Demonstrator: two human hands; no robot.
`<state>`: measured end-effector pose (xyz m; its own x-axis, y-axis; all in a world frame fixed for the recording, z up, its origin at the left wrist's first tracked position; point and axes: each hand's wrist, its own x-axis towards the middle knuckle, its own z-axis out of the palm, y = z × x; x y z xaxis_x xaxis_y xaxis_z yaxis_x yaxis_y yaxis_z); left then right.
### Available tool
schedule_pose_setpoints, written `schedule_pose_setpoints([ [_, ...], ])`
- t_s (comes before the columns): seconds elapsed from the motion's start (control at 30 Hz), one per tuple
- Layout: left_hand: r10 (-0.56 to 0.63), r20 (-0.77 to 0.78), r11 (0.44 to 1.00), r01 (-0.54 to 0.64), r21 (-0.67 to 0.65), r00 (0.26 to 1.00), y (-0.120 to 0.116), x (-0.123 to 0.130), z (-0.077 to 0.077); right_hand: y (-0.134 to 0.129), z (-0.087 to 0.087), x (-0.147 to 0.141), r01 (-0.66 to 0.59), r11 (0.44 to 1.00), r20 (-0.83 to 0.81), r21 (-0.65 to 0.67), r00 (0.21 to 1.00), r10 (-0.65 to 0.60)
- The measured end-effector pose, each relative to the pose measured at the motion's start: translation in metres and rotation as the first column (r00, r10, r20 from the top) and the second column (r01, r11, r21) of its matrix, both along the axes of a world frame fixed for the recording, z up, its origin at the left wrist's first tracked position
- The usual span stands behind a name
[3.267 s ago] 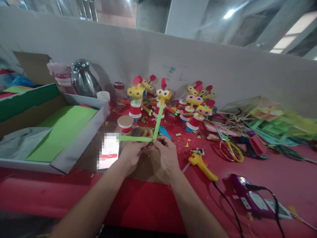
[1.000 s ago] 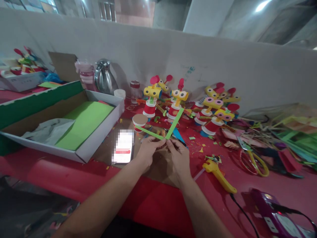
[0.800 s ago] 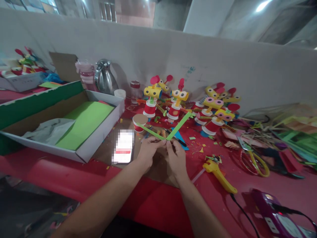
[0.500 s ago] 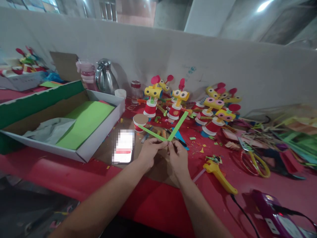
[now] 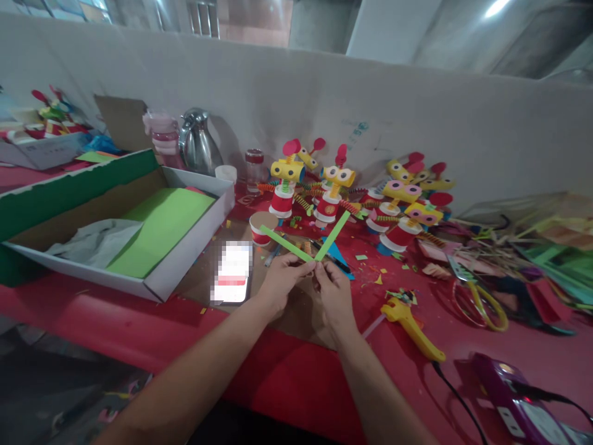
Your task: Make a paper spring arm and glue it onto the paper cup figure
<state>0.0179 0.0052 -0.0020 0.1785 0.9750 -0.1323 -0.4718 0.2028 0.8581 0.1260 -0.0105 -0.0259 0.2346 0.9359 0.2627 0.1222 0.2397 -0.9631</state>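
Note:
Both hands pinch green paper strips where they meet in a V above a brown cardboard mat [image 5: 296, 318]. My left hand [image 5: 282, 281] is closed on the left green paper strip [image 5: 286, 243], which slants up toward a red-and-white paper cup [image 5: 263, 230]. Fingers of my right hand [image 5: 334, 293] close around the lower end of the right green paper strip [image 5: 334, 235], which points up and to the right. Whether the two are separate or joined at the fingertips is hidden. Behind them lie a dark pen [image 5: 340, 264] and a piece of blue paper [image 5: 334, 247].
Left of my hands are a lit phone [image 5: 233, 272] and a white box [image 5: 185, 272] holding green paper. Paper-cup figures [image 5: 328, 207] stand along the wall. To the right lie a yellow glue gun [image 5: 414, 330], scissors [image 5: 479, 303] and a purple power strip [image 5: 514, 395].
The left strip has tilted up slightly at its far end, and the right strip's tip has dipped a little. Both hands keep their pinch in nearly the same place.

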Motion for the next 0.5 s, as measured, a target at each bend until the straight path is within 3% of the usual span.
schedule_pose_setpoints([
  [0.2, -0.043, 0.061, 0.994, 0.049, -0.101, 0.997, 0.0042, -0.0041, -0.0012, -0.0021, 0.0052, 0.0023, 0.050, 0.998, 0.185, 0.031, 0.981, -0.055],
  [0.5, -0.020, 0.026, 0.991, 0.023, -0.131, 0.999, 0.0083, -0.0086, -0.0005, -0.0001, 0.0031, 0.0010, 0.087, 0.996, 0.140, -0.007, 0.987, -0.085],
])
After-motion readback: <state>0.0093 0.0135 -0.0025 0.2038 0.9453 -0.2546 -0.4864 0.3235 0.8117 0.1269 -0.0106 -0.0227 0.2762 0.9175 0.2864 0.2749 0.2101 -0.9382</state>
